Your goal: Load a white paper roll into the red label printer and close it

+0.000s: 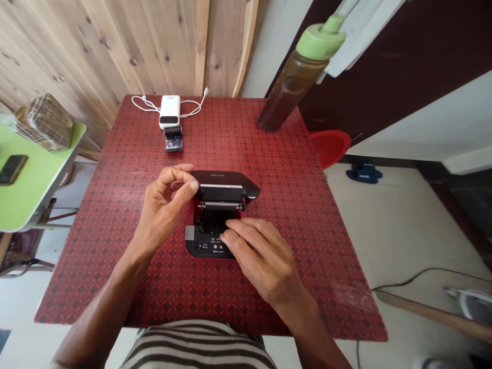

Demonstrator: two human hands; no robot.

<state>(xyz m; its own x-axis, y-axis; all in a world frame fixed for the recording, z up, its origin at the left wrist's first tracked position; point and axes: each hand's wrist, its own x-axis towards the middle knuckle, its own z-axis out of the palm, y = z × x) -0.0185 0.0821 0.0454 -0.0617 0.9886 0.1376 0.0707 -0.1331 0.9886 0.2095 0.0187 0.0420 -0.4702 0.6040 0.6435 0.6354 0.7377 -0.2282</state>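
A small black and red printer-like device (pixel 203 249) lies on the table in front of me with its lid (pixel 223 178) tipped open toward the far side. A metal roller bar crosses its inside, above a dark compartment. Buttons and white print line its near panel. My left hand (pixel 165 205) has thumb and forefinger closed at the lid's left edge. My right hand (pixel 265 253) reaches over the device's right side, fingers bent together with the tips at the compartment's near edge. Whatever lies under those fingertips is hidden.
Farther back on the red patterned table (pixel 126 287) are a white power bank (pixel 169 108) with a white cable and a small black glossy piece (pixel 173 139). A tall bottle (pixel 292 82) with a green cap stands back right. A green table (pixel 34 189) holds a phone (pixel 13 169).
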